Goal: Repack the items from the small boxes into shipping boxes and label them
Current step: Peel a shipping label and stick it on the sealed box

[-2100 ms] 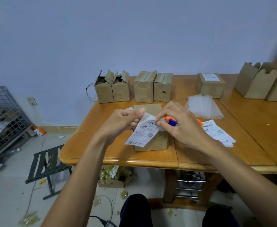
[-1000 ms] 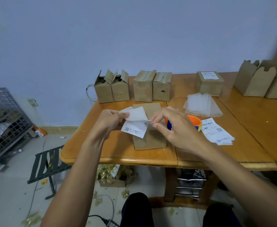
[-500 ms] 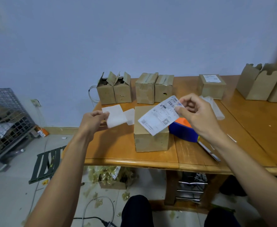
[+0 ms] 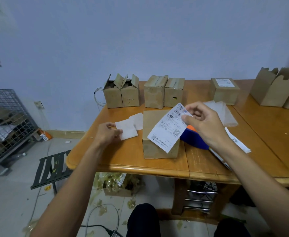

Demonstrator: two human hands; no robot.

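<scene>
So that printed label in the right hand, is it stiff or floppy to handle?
Probably floppy: the label looks paper-thin and hangs from one end pinched by the right hand. Likely very light, since a pinch alone carries it. Its underside may be sticky; the blank sheet in the left hand looks like backing.

Four small boxes stand beyond the left hand, one labelled box beyond the right hand, one plain box between them. Two blank sheets are at the left hand, one printed label in the right.
</scene>
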